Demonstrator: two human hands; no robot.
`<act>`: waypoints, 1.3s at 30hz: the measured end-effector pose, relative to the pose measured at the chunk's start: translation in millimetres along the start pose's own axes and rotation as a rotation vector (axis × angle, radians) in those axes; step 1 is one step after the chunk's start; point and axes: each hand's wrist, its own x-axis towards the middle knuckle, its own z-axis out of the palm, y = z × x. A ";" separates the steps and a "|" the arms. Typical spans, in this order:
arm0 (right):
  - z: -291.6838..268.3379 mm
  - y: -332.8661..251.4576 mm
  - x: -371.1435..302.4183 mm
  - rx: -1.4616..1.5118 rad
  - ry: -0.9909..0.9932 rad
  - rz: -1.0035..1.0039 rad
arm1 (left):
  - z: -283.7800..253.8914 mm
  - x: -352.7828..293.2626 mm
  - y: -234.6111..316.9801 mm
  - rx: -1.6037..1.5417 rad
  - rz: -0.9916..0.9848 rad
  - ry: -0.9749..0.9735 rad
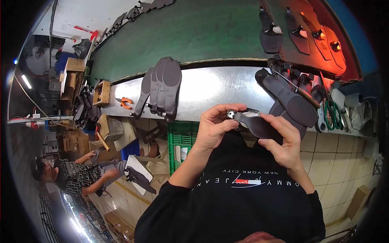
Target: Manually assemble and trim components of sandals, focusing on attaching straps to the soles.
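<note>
Between my two hands, just off the near edge of the metal bench (219, 91), is a dark sandal sole (259, 126) with a small shiny dark-and-white piece at its left end. My left hand (214, 125) pinches that end between thumb and fingers. At the sole's other end, my right hand (285, 139) grips its edges, thumb below and fingers above. A pale patch shows on the piece, partly hidden by the fingers. Right beyond my right hand lie several dark sandal soles (289, 95) in a pile. Another stack of soles (164, 87) stands on the bench to the left.
Behind the bench runs a green conveyor belt (210, 32) carrying soles, some under orange light at right. Orange-handled pliers (125, 103) and a wooden box (101, 93) sit at left, green-handled scissors (332, 113) at right. A green crate (182, 139) stands below; a co-worker (87, 174) is at far left.
</note>
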 end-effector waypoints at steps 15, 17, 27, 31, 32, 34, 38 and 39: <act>3.3 6.4 -3.8 0.091 0.032 0.003 | 4.0 1.4 -0.4 0.015 -0.001 -0.041; 3.1 5.5 -3.7 0.087 0.028 0.011 | 4.5 1.6 0.2 0.015 0.003 -0.048; 1.0 -3.7 -1.9 -0.020 0.009 -0.013 | 7.4 -0.4 3.9 0.118 0.062 -0.078; -0.3 -9.9 0.6 -0.080 -0.003 -0.023 | 7.7 -1.5 5.3 0.197 0.110 -0.091; -0.3 -9.9 0.8 -0.077 0.003 -0.018 | 7.6 -1.6 5.6 0.199 0.102 -0.094; -0.5 -9.1 0.8 -0.092 -0.006 -0.038 | 7.2 -1.0 5.8 0.251 0.166 -0.126; -2.6 -11.2 2.8 -0.156 -0.003 -0.062 | 7.9 -1.6 8.5 0.335 0.172 -0.150; -3.5 -11.8 3.0 -0.187 -0.015 -0.077 | 6.6 -2.0 8.2 0.362 0.178 -0.154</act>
